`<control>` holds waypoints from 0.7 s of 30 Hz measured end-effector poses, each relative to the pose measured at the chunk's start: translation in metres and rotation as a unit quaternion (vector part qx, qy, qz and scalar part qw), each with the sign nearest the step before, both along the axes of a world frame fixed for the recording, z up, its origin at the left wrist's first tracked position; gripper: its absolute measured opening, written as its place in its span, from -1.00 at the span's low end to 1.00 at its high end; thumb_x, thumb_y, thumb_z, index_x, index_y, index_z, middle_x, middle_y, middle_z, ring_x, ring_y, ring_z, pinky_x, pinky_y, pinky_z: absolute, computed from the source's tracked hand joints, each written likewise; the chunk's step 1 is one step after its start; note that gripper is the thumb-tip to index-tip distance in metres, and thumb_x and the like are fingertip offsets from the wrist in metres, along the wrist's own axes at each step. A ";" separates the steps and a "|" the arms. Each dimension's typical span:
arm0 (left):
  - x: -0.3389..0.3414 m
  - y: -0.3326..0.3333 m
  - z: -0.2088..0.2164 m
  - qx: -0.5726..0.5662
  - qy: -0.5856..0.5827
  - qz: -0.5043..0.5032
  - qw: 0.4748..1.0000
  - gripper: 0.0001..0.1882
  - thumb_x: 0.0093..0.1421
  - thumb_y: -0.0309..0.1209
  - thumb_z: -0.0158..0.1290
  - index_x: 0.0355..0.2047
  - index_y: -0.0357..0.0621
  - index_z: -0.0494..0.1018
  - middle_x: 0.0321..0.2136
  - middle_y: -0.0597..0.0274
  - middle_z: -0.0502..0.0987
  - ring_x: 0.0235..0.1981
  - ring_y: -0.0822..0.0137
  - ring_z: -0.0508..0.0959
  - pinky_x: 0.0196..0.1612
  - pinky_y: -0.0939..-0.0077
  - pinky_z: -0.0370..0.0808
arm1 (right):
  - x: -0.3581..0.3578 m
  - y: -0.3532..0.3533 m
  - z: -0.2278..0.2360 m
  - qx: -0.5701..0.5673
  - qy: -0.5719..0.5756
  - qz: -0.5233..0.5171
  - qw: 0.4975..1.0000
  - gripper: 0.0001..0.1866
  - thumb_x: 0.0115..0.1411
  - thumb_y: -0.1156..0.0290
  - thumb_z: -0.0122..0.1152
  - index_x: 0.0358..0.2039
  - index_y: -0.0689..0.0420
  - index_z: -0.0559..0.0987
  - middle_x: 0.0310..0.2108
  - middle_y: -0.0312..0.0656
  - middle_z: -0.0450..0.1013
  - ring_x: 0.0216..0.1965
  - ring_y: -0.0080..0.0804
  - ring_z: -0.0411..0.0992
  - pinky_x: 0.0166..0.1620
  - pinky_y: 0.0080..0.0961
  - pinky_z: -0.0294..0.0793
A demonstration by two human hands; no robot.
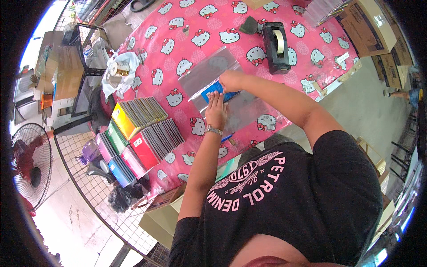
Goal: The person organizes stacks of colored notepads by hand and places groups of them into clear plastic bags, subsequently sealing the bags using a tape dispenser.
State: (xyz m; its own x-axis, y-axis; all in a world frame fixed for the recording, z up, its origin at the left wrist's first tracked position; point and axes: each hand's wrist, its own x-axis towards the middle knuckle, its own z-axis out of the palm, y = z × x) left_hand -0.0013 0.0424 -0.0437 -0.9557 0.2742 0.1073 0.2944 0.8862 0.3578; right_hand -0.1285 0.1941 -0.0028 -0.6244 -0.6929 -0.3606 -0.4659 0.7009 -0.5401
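Observation:
A small blue spiral notebook (207,93) lies on clear plastic film (218,61) in the middle of the table. Flat on the notebook rests my left hand (216,110), fingers stretched out and close together, a watch (214,130) on its wrist. My right hand (231,81) is closed at the notebook's far right part, beside the left fingertips. Whatever its curled fingers hold is hidden. More clear film (249,109) spreads to the right of my left hand. A blue pen (227,138) lies near the table's front edge.
Stacked spiral notebooks, yellow (126,120), red (144,149), blue (121,171) and other colours, stand at the left. A black tape dispenser (275,53) sits far right on the pink tablecloth (173,44). Cardboard boxes (362,31) stand beyond it. A fan (33,164) is far left.

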 end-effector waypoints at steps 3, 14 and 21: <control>0.006 -0.004 -0.003 -0.010 0.015 0.018 1.000 -0.38 0.09 -0.27 0.07 0.16 -0.14 0.20 0.14 -0.04 0.25 0.19 0.08 0.24 0.23 0.23 0.13 | 0.004 -0.005 0.018 0.053 0.027 0.000 0.998 -0.60 -0.20 0.20 0.40 -0.40 0.22 0.59 -0.37 -0.01 0.53 -0.27 -0.08 0.50 -0.25 -0.25 0.49; 0.011 0.024 0.014 0.006 0.045 0.084 0.995 -0.38 -0.08 -0.18 0.23 0.02 0.10 0.32 0.13 0.10 0.21 0.26 -0.03 0.02 0.25 -0.13 -0.18 | -0.032 -0.007 0.003 0.013 -0.055 0.013 0.998 -0.35 0.09 -0.22 -0.03 -0.23 0.18 0.57 -0.23 0.05 0.49 -0.14 -0.06 0.45 -0.10 -0.14 0.39; 0.015 -0.038 0.075 0.403 -0.137 0.059 0.903 -0.53 -0.05 -0.63 0.07 -0.06 -0.12 0.42 -0.15 0.16 0.50 -0.13 0.20 0.50 -0.01 0.37 0.40 | 0.004 0.031 0.084 -0.087 -0.397 -0.134 0.904 -0.34 0.20 -0.17 -0.17 -0.11 0.25 0.47 -0.33 0.12 0.47 -0.29 -0.15 0.50 -0.25 -0.30 0.50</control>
State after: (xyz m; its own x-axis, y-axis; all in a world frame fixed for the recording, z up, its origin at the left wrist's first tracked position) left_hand 0.0140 0.0041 0.0318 -0.9942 0.1063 -0.0185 0.0171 0.3250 0.9456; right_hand -0.1243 0.2253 0.0809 -0.3711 -0.6451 -0.6679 0.2901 0.6027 -0.7434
